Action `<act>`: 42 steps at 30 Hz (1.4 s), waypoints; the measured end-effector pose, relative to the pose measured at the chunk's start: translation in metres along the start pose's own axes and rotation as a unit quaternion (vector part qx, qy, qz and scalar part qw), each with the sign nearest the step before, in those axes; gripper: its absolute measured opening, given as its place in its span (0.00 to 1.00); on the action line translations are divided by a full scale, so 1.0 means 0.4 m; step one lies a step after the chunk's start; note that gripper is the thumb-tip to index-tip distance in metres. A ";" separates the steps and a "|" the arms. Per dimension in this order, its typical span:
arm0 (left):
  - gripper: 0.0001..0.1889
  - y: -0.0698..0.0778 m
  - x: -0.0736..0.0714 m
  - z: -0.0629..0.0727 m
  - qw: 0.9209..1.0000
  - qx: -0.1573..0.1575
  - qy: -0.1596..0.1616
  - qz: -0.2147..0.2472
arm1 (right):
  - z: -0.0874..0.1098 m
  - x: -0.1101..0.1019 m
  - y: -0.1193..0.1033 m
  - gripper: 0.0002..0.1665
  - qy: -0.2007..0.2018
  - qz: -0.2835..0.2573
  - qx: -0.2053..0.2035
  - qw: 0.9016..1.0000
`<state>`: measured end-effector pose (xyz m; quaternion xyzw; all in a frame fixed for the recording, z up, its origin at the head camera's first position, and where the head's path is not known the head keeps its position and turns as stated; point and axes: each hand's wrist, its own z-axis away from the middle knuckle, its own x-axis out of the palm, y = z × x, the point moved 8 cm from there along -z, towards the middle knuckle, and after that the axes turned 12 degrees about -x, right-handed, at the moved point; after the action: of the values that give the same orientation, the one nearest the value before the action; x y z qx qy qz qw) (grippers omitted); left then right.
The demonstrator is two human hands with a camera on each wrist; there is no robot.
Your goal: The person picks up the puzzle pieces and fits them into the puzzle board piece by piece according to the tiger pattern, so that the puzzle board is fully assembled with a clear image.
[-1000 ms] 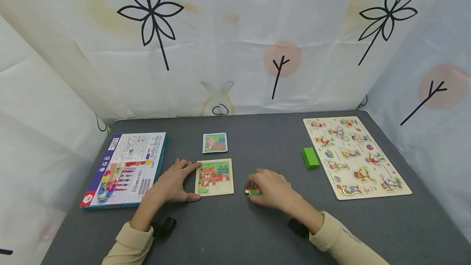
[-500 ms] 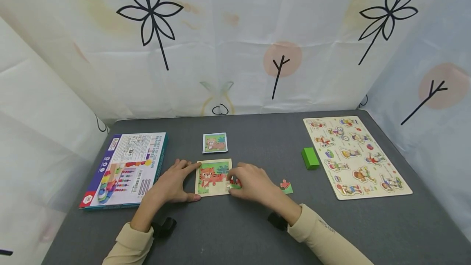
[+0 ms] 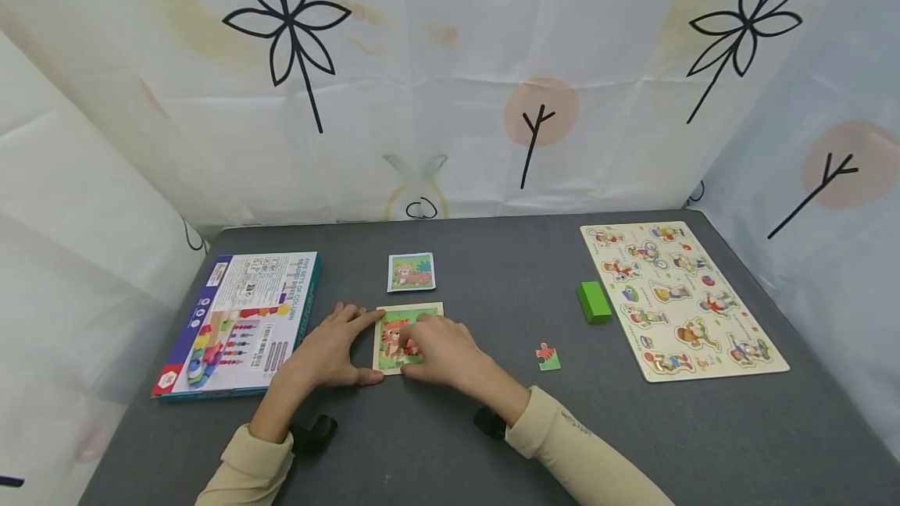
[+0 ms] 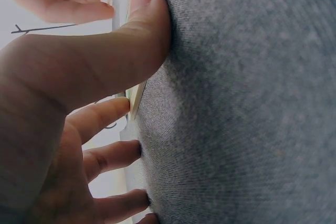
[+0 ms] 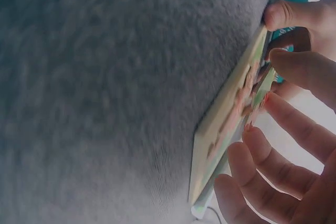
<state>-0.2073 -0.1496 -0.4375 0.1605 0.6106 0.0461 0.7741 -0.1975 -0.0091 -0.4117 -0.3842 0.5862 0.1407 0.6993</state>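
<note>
A small square tiger jigsaw puzzle board [image 3: 415, 307] lies on the dark table. My left hand [image 3: 330, 350] is spread along its left side, index fingertip at the upper corner and thumb at the lower one; the left wrist view shows the thumb against the board's edge [image 4: 138, 95]. Over the board is my right hand [image 3: 450, 354], pinching a green and red jigsaw piece [image 5: 261, 93] between thumb and fingers. The piece is tilted, close above the recess. Another jigsaw piece [image 3: 548, 357] lies loose to the right. The right hand covers the board's right part in the head view.
A small card [image 3: 411, 272] with a matching picture lies behind the board. To the left is a flat boxed toy [image 3: 246, 318]. A green block [image 3: 594, 302] stands beside a large picture board [image 3: 682, 299] at right. White printed cloth [image 3: 436, 61] encloses the table's back and sides.
My right hand has carried the jigsaw piece leftward from the bare table onto the puzzle board, uncovering the loose piece at right. The left hand has stayed at the board's left side.
</note>
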 end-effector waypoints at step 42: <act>0.51 0.002 -0.003 0.002 1.000 0.011 0.007 0.000 | -0.020 0.020 0.001 0.08 0.013 0.002 0.010 1.000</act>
<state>-0.2067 -0.1494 -0.4361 0.1691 0.6162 0.0407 0.7681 -0.2012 -0.0167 -0.4195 -0.3776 0.5975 0.1313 0.6951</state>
